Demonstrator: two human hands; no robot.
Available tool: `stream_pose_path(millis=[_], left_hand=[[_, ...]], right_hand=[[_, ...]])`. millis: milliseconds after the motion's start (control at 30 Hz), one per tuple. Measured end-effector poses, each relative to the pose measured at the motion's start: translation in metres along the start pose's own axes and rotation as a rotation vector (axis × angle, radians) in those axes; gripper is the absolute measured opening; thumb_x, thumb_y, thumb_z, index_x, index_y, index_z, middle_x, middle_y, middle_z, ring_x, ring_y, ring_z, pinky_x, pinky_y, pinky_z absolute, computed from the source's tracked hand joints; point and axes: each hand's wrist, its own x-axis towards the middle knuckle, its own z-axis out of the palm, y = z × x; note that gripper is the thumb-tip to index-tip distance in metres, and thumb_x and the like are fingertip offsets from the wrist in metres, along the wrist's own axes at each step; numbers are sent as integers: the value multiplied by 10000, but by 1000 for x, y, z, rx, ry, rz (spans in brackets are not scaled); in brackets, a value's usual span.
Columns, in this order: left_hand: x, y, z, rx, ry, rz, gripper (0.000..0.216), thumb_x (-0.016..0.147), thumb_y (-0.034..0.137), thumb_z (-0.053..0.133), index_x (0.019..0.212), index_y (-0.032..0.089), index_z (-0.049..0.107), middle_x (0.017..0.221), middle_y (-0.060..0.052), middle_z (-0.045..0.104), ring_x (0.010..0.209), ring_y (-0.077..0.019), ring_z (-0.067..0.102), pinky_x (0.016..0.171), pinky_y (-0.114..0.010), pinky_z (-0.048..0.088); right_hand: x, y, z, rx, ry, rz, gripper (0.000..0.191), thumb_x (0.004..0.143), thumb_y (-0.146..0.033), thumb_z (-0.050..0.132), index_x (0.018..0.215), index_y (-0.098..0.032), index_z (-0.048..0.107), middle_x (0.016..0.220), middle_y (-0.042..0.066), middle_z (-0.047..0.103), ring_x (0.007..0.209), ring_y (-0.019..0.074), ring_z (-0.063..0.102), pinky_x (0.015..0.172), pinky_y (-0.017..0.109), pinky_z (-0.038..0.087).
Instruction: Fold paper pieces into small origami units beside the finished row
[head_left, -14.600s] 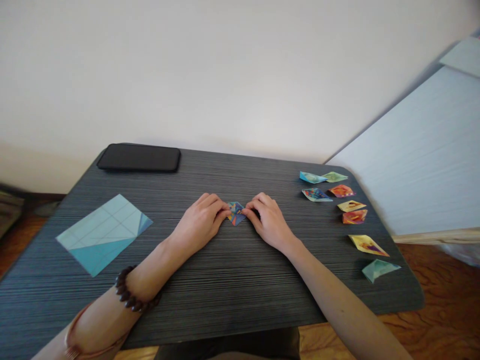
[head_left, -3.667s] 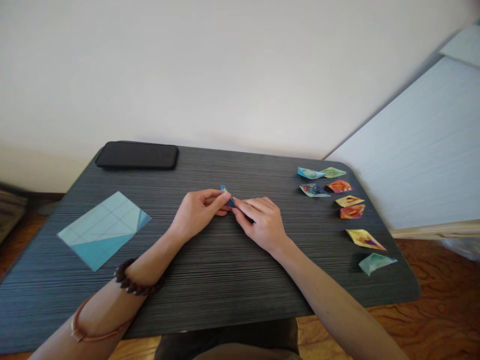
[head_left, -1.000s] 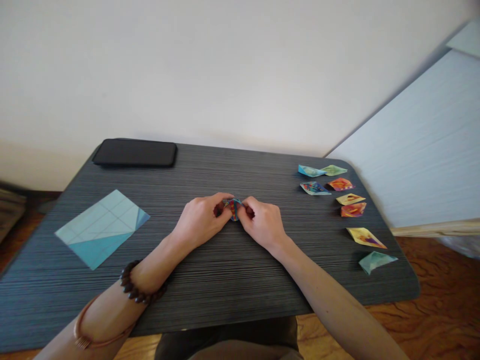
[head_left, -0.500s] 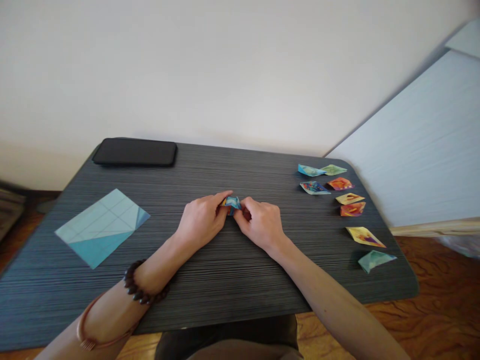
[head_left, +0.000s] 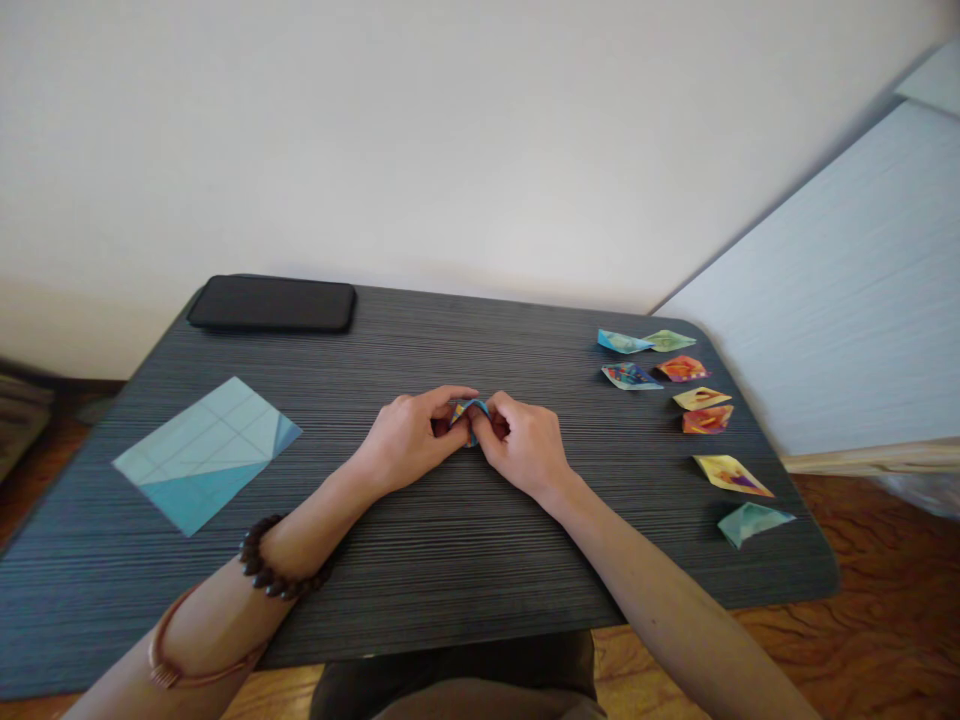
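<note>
At the middle of the dark striped table [head_left: 450,560], both my hands meet around a small multicoloured folded paper piece [head_left: 468,410]. My left hand [head_left: 409,435] pinches its left side with fingers curled. My right hand [head_left: 525,445] pinches its right side, thumb and fingers pressed together. Most of the paper is hidden between the fingertips; only a blue and orange edge shows. A dark bead bracelet [head_left: 262,570] sits on my left wrist.
A light blue creased paper sheet [head_left: 206,450] lies at the left. A black phone [head_left: 271,303] rests at the far left edge. Several small folded coloured paper pieces [head_left: 694,400] lie along the right side. A pale blue panel [head_left: 840,310] stands beyond the right edge.
The hands stay together at the table's middle. The paper piece has turned and bent between the fingertips since half a second ago, and less of it shows.
</note>
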Motion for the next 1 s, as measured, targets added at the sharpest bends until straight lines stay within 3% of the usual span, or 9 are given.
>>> stream_pose_path(millis=[267,567,1000], left_hand=[[0,3,-3,43,-42,44,504,803,259,516,1303,248,462,592,69,616,530,-112,534,533,-207,351],[0,3,0,136,1,2,300,838,302,480,1075,243,655,681,7,690,614,-149,632,588,-227,444],[-1,10,-3,354,1,47,364,911,312,365,1104,208,656,641,-25,690,581,-174,635,578,-256,425]], right_hand=[[1,-2,-2,-150,9,-47,329,906,-369,451,643,-193,541,591,-15,625,520,110,561,529,248,250],[1,-3,-8,-90,-52,-84,190,849,-303,484,708,-196,554,631,-30,627,551,107,550,570,236,301],[1,-4,-6,-166,-26,-103,221,857,-281,470,680,-189,566,618,-14,640,519,111,545,556,248,289]])
